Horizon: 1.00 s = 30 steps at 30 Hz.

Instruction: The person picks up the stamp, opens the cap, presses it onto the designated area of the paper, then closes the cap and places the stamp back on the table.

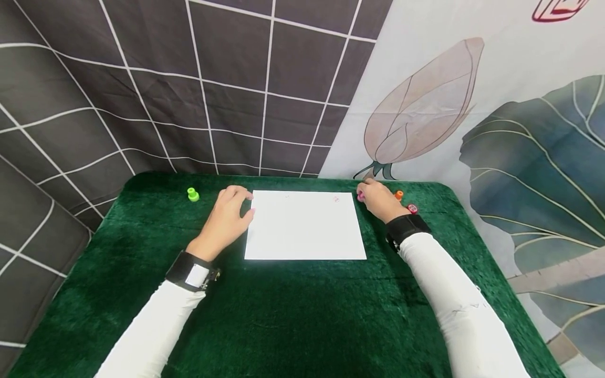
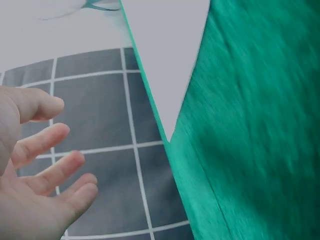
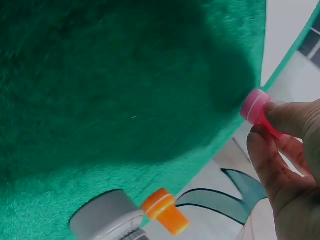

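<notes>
Two hands over table [image 1: 293,315], head view: left hand [image 1: 227,218] relaxed beside paper [image 1: 304,226]; two faint stamp marks [image 1: 336,199] along paper's far edge, rest blank. Left wrist: fingers [image 2: 50,170] spread, empty. Right wrist: right hand [image 3: 285,165] pinching pink stamp [image 3: 256,108] near far-right corner; orange stamp [image 3: 165,210] nearby.

No legible text, label or number anywhere.

table [image 1: 283,315]: green velvet | back: dark grid curtain [image 1: 142,79] | right: leaf-print curtain [image 1: 520,131]

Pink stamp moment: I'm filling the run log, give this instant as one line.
right hand: pinches pink stamp | left hand: open beside white paper | green stamp: untouched
</notes>
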### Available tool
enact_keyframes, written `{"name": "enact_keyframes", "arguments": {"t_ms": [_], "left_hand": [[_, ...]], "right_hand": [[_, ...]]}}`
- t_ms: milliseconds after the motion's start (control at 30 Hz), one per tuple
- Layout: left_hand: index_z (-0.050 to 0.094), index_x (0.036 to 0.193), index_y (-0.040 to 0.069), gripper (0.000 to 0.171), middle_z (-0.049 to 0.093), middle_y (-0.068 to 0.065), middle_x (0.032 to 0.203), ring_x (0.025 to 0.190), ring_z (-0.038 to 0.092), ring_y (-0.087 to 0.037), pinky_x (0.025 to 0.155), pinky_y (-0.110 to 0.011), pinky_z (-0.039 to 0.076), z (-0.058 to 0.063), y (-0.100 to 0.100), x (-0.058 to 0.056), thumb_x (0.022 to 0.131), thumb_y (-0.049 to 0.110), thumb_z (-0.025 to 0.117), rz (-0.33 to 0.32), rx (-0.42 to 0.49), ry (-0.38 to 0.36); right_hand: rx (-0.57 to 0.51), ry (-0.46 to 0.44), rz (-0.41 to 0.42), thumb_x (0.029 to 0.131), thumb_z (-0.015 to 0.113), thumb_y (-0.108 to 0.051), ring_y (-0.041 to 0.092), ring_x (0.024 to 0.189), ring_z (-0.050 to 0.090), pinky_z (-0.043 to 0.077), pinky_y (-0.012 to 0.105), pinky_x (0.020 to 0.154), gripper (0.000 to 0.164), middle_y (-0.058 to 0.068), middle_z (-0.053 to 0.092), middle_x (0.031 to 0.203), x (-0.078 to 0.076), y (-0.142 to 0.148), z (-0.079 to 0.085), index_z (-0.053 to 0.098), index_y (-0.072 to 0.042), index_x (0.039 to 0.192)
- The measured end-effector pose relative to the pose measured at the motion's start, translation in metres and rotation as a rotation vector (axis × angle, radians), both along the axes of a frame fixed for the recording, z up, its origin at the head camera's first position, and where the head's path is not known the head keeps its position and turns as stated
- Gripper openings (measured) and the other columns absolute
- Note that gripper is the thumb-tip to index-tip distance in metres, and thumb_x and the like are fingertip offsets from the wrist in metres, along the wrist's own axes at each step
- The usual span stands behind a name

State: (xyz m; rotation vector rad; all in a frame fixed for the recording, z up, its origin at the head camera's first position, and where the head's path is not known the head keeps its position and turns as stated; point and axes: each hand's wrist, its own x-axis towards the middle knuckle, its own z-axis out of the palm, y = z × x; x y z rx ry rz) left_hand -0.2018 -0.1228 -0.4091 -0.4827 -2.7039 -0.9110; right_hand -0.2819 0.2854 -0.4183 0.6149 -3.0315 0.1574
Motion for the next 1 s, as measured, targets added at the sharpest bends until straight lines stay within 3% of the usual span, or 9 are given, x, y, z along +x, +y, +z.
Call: {"name": "enact_keyframes", "arguments": {"t_ms": [300, 533, 867, 1000], "left_hand": [[0.067, 0.118, -0.002, 0.025, 0.051, -0.024, 0.135, 0.126, 0.048, -0.04, 0.105, -0.058, 0.052, 0.008, 0.021, 0.007, 0.095, 0.009, 0.069, 0.062, 0.123, 0.041], [0.068, 0.115, 0.0, 0.022, 0.051, -0.021, 0.134, 0.125, 0.051, -0.038, 0.102, -0.056, 0.055, 0.011, 0.035, 0.011, 0.095, 0.008, 0.069, 0.074, 0.198, 0.013], [0.071, 0.11, 0.001, 0.02, 0.058, -0.019, 0.132, 0.122, 0.06, -0.037, 0.103, -0.052, 0.056, 0.023, 0.059, 0.018, 0.091, 0.004, 0.073, 0.007, 0.292, 0.087], [0.071, 0.114, 0.002, 0.023, 0.06, -0.015, 0.131, 0.123, 0.061, -0.033, 0.108, -0.048, 0.054, 0.026, 0.067, 0.02, 0.091, 0.005, 0.074, -0.03, 0.387, 0.042]], "right_hand": [[-0.207, 0.108, 0.059, 0.093, 0.073, 0.001, 0.03, 0.09, 0.063, 0.062, 0.044, 0.082, 0.01, 0.017, 0.064, 0.102, 0.017, -0.014, 0.019, 0.071, 0.001, 0.103], [-0.315, 0.107, -0.003, 0.09, 0.076, 0.001, 0.026, 0.091, 0.063, 0.062, 0.044, 0.082, 0.016, 0.011, 0.068, 0.104, 0.039, -0.031, 0.03, 0.076, -0.006, 0.105], [-0.575, 0.212, 0.081, 0.088, 0.081, -0.007, 0.014, 0.096, 0.07, 0.065, 0.037, 0.084, 0.017, -0.001, 0.073, 0.105, 0.073, -0.056, 0.044, 0.077, -0.016, 0.102], [-0.674, 0.239, 0.11, 0.087, 0.083, -0.009, 0.011, 0.096, 0.069, 0.065, 0.035, 0.082, 0.018, -0.003, 0.074, 0.107, 0.087, -0.068, 0.051, 0.078, -0.016, 0.103]]}}
